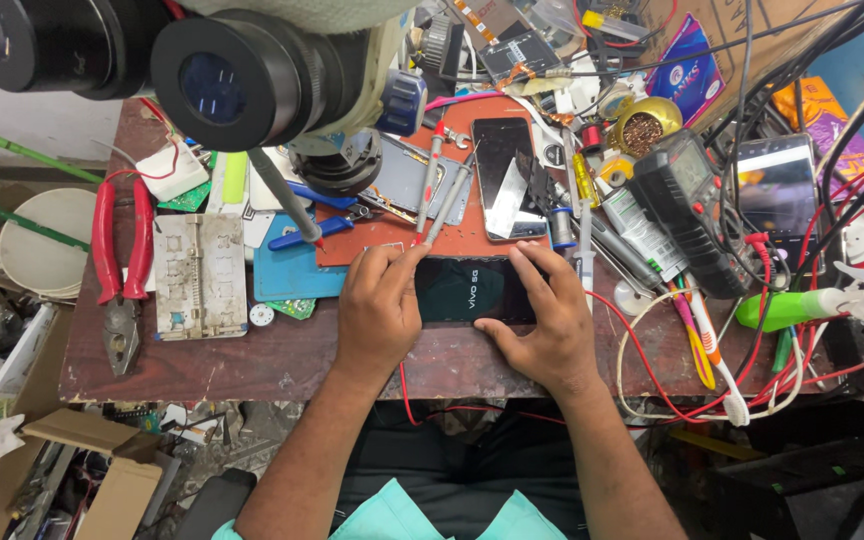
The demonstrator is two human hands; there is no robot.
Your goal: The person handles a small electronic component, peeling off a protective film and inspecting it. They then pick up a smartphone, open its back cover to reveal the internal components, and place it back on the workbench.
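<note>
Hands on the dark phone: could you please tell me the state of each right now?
Left hand: holding the dark phone at its left end.
Right hand: holding its right end.

- We count two hands on the bench: our left hand [380,312] and right hand [542,325], both touching one dark phone [474,290] at the centre.
- At twelve o'clock lies one more phone [505,175], screen up.
- At three o'clock, a third lit phone [777,185] and one black multimeter [689,205].
- At nine o'clock, one pair of red-handled pliers [120,265] and one white roll of tape [47,240].
- At eleven o'clock, two microscope eyepieces [220,80] (big black ones).
- One green spray bottle [817,300] at three o'clock.
</note>
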